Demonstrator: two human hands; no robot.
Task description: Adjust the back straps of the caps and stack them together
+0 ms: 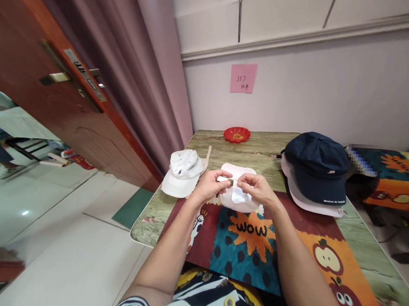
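Observation:
A white cap [241, 203] lies on the patterned mat in front of me, its back strap turned toward my fingers. My left hand [214, 184] pinches the strap end beside a small brass-coloured buckle [231, 182]. Opposite it, my right hand [255, 187] pinches the strap on the buckle's other side. The two hands almost meet over the cap and hide part of it. To the left rests another white cap [183, 170] with a small dark logo, its strap sticking out behind.
Stacked caps, a navy one [317, 163] on top, stand at the right. A red scalloped dish [237, 134] sits near the wall. The mat [247, 260] covers the table's front. A wooden door [99, 129] and curtain [150, 68] border the left.

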